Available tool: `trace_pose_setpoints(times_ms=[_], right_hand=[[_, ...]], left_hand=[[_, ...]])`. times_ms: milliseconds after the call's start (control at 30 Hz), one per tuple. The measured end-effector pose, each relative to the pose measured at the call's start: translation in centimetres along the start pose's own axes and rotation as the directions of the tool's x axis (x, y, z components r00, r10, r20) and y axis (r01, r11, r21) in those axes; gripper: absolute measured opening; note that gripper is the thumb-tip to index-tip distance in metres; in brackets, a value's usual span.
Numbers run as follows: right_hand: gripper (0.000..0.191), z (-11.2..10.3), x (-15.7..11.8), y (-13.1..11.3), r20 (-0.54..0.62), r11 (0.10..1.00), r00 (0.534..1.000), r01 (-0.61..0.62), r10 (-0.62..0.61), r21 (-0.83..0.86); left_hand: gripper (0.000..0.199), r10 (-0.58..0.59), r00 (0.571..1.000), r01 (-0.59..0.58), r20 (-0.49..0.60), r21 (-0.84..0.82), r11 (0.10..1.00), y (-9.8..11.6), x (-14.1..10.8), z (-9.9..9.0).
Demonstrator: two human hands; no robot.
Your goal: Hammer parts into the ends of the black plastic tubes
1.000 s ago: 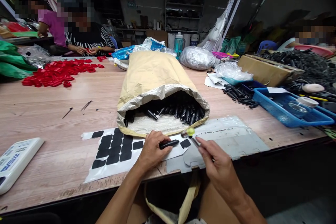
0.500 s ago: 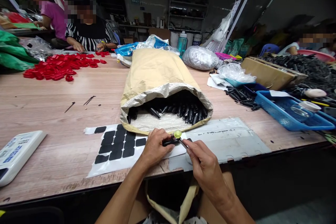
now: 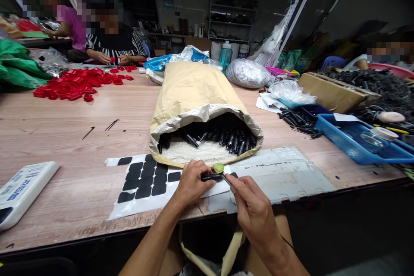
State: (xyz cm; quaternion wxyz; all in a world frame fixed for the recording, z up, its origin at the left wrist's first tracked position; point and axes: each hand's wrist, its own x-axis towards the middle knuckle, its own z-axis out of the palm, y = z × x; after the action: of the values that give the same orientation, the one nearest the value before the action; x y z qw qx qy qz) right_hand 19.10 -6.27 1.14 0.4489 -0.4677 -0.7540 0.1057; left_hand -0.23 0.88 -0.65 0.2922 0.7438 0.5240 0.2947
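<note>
Close to the near edge of the worktop (image 3: 74, 138), the left hand (image 3: 193, 181) pinches a black tubular piece (image 3: 210, 177) low over the white sheet (image 3: 137, 202). The right hand (image 3: 254, 202) grips a small hammer (image 3: 219, 168), its yellow-green face right at that piece; whether they touch, I cannot tell. Just beyond lies a sack (image 3: 197, 86), its mouth towards the near edge, black pieces (image 3: 234, 140) inside.
</note>
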Motion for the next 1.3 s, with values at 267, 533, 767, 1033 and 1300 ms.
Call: trace_pose_setpoints(times_ms=[267, 533, 767, 1033, 1300], right_hand=[[0.046, 0.5, -1.0, 0.8, 0.05, 0.997, 0.998, -0.038, 0.041, -0.07], [0.045, -1.0, -0.6, 0.3, -0.035, 0.995, 0.999, -0.039, 0.036, -0.089], [0.038, -2.1, -0.8, 2.2, -0.044, 0.984, 0.991, -0.135, 0.13, -0.117], [0.029, -6.2, -1.0, 9.0, -0.167, 0.754, 0.954, -0.3, 0.25, -0.584], [0.029, -5.5, 0.3, 9.6, -0.21, 0.691, 0.962, -0.273, 0.176, -0.669]], left_hand=[[0.015, -0.007, 1.0, 0.007, -0.01, 0.0, 1.0, 0.3, -0.1, 0.0], [0.016, -0.002, 1.0, 0.002, -0.027, -0.001, 1.0, 0.2, -0.1, 0.1], [0.014, 0.007, 1.0, -0.007, -0.022, 0.0, 1.0, 0.5, -0.1, -0.1], [0.011, 0.015, 1.0, -0.015, -0.001, 0.019, 1.0, 0.6, -0.2, -0.4], [0.012, 0.039, 0.999, -0.039, 0.002, 0.017, 0.999, 0.6, -0.4, -0.4]])
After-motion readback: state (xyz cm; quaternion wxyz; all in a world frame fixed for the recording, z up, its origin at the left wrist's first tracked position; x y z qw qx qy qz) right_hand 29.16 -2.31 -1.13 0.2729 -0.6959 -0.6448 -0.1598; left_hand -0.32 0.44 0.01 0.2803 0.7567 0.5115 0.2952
